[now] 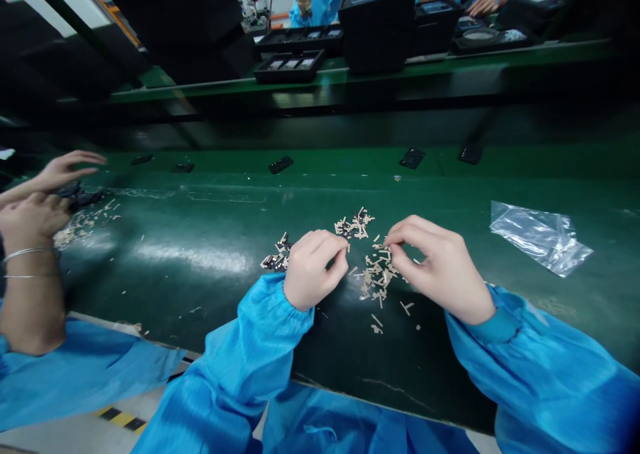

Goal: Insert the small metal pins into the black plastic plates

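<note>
Both my hands are over the green table (pixel 215 217). The fingers of my left hand (pixel 314 267) are pinched, and whatever lies between the tips is too small to name. My right hand (pixel 440 261) pinches thumb to forefinger above a loose pile of small pale strips (pixel 377 275); the tips hide what they hold. Just beyond my left hand sits a heap of mixed pale and black small parts (pixel 355 223). A darker heap of small parts (pixel 276 261) lies left of that hand, partly covered by it.
A clear plastic bag (pixel 543 235) lies at the right. Several flat black pieces (pixel 281 165) are spaced along the far strip. At the left, a co-worker's hands (pixel 37 214) work over another pile. Black trays (pixel 290 66) stand on the raised shelf, with people behind it.
</note>
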Demonstrator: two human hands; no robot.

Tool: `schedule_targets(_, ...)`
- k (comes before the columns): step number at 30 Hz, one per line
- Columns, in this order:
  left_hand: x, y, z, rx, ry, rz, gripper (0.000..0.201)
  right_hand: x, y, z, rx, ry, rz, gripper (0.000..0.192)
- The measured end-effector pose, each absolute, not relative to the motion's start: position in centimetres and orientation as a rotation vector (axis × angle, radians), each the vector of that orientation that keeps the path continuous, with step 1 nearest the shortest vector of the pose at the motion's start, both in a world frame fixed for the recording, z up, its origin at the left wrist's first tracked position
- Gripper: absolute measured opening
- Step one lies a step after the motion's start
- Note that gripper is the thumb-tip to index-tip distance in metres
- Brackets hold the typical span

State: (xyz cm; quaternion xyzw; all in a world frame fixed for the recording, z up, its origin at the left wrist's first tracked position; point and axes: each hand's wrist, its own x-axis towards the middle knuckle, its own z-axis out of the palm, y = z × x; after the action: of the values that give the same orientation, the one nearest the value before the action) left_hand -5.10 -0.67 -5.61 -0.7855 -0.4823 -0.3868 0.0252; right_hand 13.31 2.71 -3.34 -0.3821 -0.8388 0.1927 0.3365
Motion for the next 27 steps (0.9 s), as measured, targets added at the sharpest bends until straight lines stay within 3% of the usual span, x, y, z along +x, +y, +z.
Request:
schedule_targets(9,-5.3,-0.8,-5.4,-2.250,-0.996,-0.874,0.013,12.7,2.1,-3.0,-0.994,-2.234,0.662,0.017)
schedule_targets(20,-4.8,-0.8,-5.4,-2.237,-0.980,-0.863,0.010,12.1,2.1,-3.2,-1.094,-1.981,1.101,0.014)
schedule_targets(27,-4.4,-1.2,-6.1,-2.330,-1.049,-0.852,0.006,12.2,2.2,-4.2,-1.153,-1.947,1.174,0.016)
